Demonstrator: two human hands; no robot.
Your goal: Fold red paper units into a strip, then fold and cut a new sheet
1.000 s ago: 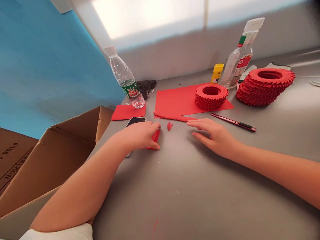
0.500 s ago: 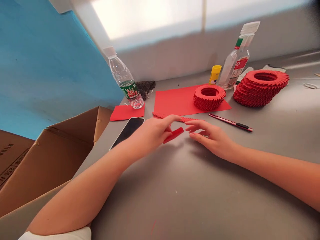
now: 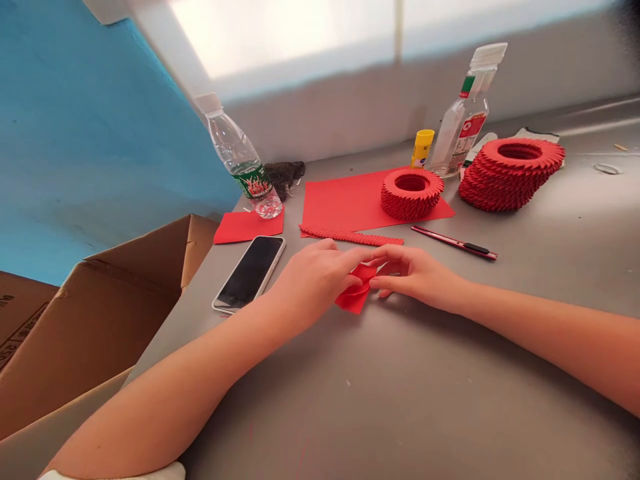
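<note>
An open cardboard box (image 3: 150,287) stands at the far left, then a small red paper sheet (image 3: 233,228) partly under a clear plastic bottle (image 3: 250,177), and a smartphone (image 3: 250,272) lying face up. The left hand (image 3: 320,280), nearly closed, pinches a creased red paper slip (image 3: 355,303) between thumb and fingers; half a second ago the slip was a narrow folded strip, and now it is spread wider, so its creases can be worked. Behind it lies a chain of folded red paper pieces (image 3: 345,235). The right hand (image 3: 420,277), half open with curved fingers, has its tips at the slip's right edge, so both hands now meet there; whether it grips, I cannot tell. Farther right are a shorter folded-paper ring (image 3: 413,207), a yellow glue stick (image 3: 423,148), a utility knife (image 3: 454,243) and a taller folded-paper ring (image 3: 505,187).
</note>
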